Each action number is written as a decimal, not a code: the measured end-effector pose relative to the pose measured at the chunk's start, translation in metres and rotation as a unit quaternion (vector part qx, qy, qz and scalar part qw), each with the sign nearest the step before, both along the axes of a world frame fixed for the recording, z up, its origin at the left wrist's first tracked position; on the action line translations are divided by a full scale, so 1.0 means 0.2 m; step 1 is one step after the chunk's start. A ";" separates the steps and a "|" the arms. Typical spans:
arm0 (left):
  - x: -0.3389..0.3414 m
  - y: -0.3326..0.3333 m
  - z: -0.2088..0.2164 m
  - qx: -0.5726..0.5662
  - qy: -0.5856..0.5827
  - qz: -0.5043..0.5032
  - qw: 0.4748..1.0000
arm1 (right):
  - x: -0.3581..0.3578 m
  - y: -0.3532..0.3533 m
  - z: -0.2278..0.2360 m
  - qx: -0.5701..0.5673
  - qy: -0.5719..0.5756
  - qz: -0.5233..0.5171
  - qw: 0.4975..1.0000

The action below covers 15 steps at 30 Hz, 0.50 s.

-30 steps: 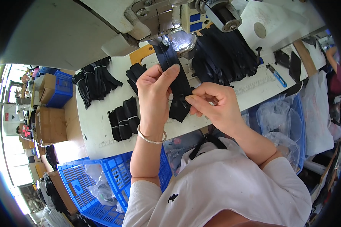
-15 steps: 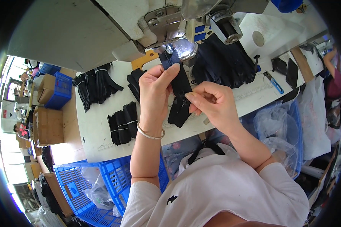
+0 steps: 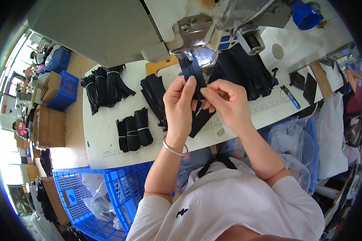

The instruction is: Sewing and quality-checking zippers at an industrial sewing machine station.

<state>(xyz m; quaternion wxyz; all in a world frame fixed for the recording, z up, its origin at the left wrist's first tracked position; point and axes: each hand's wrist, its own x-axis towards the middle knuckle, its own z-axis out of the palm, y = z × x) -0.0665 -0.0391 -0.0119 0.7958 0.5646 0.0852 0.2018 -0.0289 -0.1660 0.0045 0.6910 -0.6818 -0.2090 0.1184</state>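
one strip sits pinched in the fingers of both left hand and right hand, neither nearer, its long axis running from the machine, ahead of the fingers, back past them. left of the fingers lie six bundles and one small pile; right, one large pile and one cutter.

My camera rides on my head, the left of a pair, and looks steeply down through a wide fisheye at my left hand and right hand, pinching the strip. It is near enough to take in both forearms. Beyond my grip, the top rim crops the machine; nearer me, the lower rim cuts my shirt; well left, it reaches the floor.
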 end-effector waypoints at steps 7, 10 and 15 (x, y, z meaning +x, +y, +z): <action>0.15 0.07 0.09 0.055 -0.013 0.063 0.996 | 0.12 0.09 0.08 0.004 -0.039 -0.029 0.999; 0.22 0.10 0.10 0.038 -0.019 0.090 0.995 | 0.10 0.07 0.07 -0.028 -0.041 -0.041 0.998; 0.32 0.16 0.07 0.006 -0.035 0.086 0.996 | -0.03 -0.05 -0.07 -0.058 0.017 -0.005 0.998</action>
